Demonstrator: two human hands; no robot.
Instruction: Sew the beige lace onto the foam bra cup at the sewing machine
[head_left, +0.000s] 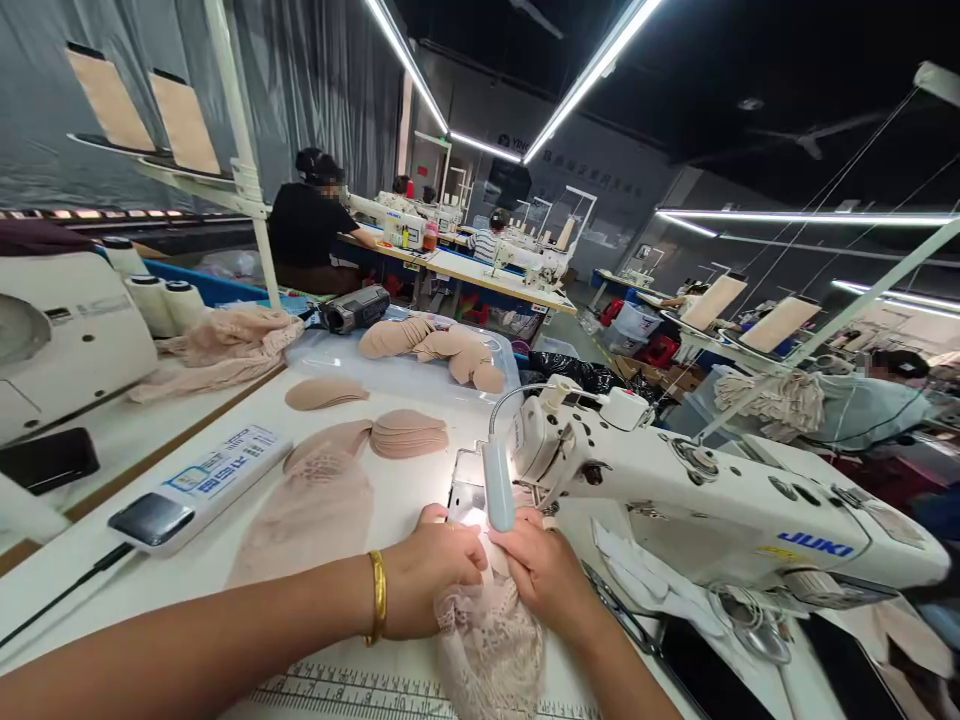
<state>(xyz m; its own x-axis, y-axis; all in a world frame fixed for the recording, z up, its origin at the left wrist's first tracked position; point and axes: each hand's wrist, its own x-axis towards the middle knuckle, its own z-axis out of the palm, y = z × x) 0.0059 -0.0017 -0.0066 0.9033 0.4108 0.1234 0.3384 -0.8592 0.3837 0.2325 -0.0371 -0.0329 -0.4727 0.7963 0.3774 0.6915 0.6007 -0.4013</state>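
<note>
A white sewing machine (675, 490) stands to my right, its lamp (498, 485) shining down beside the needle area. My left hand (427, 570), with a gold bangle at the wrist, is closed on a beige lace fabric piece (491, 650) just in front of the needle. On the fabric's other side my right hand (544, 570) pinches it, fingers close to the presser foot, which the lamp and fingers partly hide. The lace hangs toward me over the table edge. Left of my hands lie a sheer beige fabric piece (307, 510) and a stack of beige cut pieces (409, 434).
A white control box (202, 485) sits on the left. Behind are a clear plastic tray (330, 350) with beige cups and a dark camera-like device (352, 310). Scissors (619, 605) and a dark phone (705, 670) lie at right. Another person (311, 225) works further back.
</note>
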